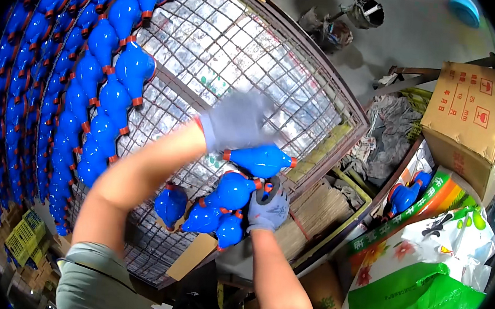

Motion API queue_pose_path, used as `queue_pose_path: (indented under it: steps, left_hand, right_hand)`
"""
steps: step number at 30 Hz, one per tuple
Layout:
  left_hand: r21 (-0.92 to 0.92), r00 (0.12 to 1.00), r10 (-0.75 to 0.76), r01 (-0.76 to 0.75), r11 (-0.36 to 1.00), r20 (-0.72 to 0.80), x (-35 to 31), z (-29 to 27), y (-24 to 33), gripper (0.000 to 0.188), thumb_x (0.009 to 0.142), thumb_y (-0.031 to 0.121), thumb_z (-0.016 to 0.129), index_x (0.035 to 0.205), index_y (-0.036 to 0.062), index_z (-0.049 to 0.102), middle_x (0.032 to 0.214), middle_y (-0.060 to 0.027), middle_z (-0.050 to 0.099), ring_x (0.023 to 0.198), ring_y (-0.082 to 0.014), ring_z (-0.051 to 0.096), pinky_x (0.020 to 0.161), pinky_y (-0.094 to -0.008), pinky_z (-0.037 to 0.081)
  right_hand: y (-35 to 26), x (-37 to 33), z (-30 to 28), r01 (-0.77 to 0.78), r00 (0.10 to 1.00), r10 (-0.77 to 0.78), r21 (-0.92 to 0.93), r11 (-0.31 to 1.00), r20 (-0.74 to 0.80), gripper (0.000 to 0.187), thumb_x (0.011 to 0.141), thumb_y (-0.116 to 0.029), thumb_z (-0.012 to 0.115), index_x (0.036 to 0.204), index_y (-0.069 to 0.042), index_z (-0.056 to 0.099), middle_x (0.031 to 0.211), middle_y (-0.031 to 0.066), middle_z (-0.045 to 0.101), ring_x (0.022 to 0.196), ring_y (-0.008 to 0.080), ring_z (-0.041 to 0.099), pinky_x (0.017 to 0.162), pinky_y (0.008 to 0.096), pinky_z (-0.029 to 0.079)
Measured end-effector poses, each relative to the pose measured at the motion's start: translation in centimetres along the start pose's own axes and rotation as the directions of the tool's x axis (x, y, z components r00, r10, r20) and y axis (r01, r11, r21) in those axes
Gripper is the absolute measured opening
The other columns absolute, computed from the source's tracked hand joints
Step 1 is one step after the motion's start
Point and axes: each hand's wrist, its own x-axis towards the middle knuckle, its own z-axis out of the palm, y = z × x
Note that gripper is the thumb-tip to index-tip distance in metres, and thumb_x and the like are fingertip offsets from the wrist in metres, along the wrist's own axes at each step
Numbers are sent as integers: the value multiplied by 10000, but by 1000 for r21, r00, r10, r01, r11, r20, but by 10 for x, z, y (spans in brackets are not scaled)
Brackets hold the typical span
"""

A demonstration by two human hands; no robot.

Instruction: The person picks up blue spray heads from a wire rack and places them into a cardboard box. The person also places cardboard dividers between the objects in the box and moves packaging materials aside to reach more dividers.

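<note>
My left hand [242, 121], in a grey glove, is smeared by motion above the wire mesh, so its fingers cannot be made out. Just below it is a glossy blue bulb-shaped vessel [262, 160] with red ends; contact between them is unclear. My right hand [269, 207], in a grey glove with dark patches, has its fingers curled at the red end of a rounded blue vessel [235, 191]. A bit of blue and red shows between the fingers. More blue vessels [203, 217] cluster beside that hand, and one [170, 205] stands to their left.
Tall rows of similar blue vessels [103, 39] rise at the left. The rusty wire mesh [175, 97] covers pale material. On the right are a cardboard box [463, 110], a green and white sack [413, 289] and stacked cardboard sheets [323, 206]. A cardboard piece [192, 256] lies near me.
</note>
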Motion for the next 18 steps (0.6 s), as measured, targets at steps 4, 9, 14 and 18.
queue_pose_path:
  steps: [4,9,14,18]
  left_hand:
    - [420,644,-40,544,727,-764,96,-151,-112,684,849,432,675,1379,45,482,1328,-237,538,1231,-420,519,1009,-500,437]
    - [377,578,-336,777,504,-743,107,-223,-173,739,901,465,544,1509,93,351,1477,-289,394,1385,-455,370,1163,-536,274]
    - [495,762,29,391,776,-646,46,-135,-141,812,788,552,723,1457,188,442,1459,-249,400,1391,-442,363,1123,-481,365]
    - [383,970,-2,97,919,-241,-73,-36,-35,796,616,128,827,1359,198,549,1262,-196,519,1177,-419,519,1001,-460,462]
  right_hand:
    - [-4,-4,-4,-30,1000,30,22,999,-6,468,846,-383,630,1256,-161,587,1035,145,665,987,355,619,862,500,479]
    - [-4,-1,-4,59,998,-59,13,998,10,538,788,-336,680,1289,-168,577,1025,130,662,966,332,631,859,477,487]
    - [-3,3,-9,46,999,-46,8,999,14,518,790,-304,673,1274,-145,578,1003,136,666,921,348,639,813,474,500]
    - [-1,0,-7,45,999,-45,3,999,-14,507,800,-300,668,1275,-146,579,997,135,663,921,350,634,810,472,498]
